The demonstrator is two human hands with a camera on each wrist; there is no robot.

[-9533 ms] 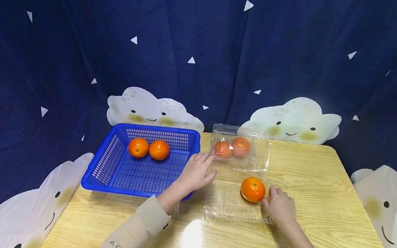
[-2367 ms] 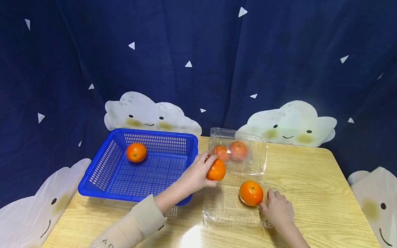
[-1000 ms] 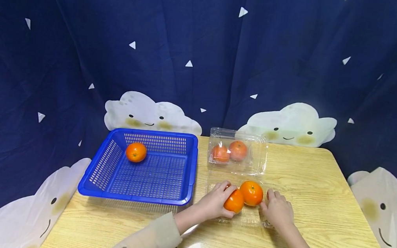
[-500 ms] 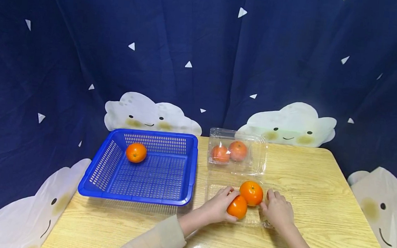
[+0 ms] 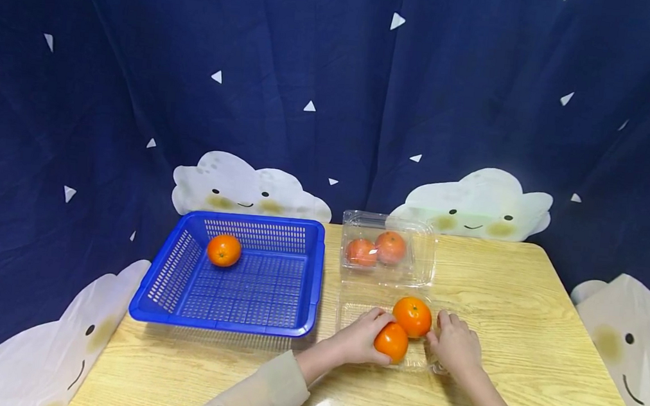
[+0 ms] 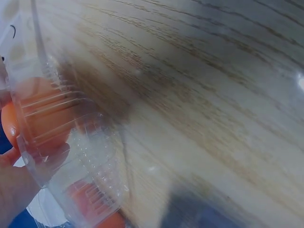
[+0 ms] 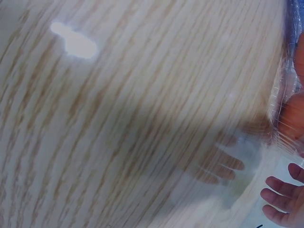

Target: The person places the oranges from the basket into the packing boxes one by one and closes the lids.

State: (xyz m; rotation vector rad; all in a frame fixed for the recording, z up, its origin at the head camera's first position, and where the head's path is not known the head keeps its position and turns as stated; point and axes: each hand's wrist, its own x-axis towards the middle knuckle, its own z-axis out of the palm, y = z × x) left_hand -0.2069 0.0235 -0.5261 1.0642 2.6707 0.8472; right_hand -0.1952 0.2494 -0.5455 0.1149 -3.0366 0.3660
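Observation:
In the head view my left hand [image 5: 361, 338] grips an orange [image 5: 391, 343] from its left side, low over the clear plastic clamshell box [image 5: 352, 315]. A second orange [image 5: 412, 316] sits in the box against the held one, behind and to the right. At the box's right end is my right hand [image 5: 456, 343], thumb by the rim close to the second orange. The right wrist view shows its fingers [image 7: 278, 199] slightly spread and loosely bent. In the left wrist view the held orange [image 6: 40, 114] shows through the box's ribbed plastic wall.
A blue mesh basket [image 5: 241, 326] stands left of the box, with one orange [image 5: 224, 250] inside. Behind the box, two more oranges [image 5: 391, 247] show through clear plastic [image 5: 420, 266]. The wooden table [image 5: 524, 311] reaches back to a dark blue curtain [image 5: 315, 47].
One orange has left the basket; my left hand has carried it rightward into the clear box, then shifted slightly right and nearer, against the other orange. The right hand has stayed in place.

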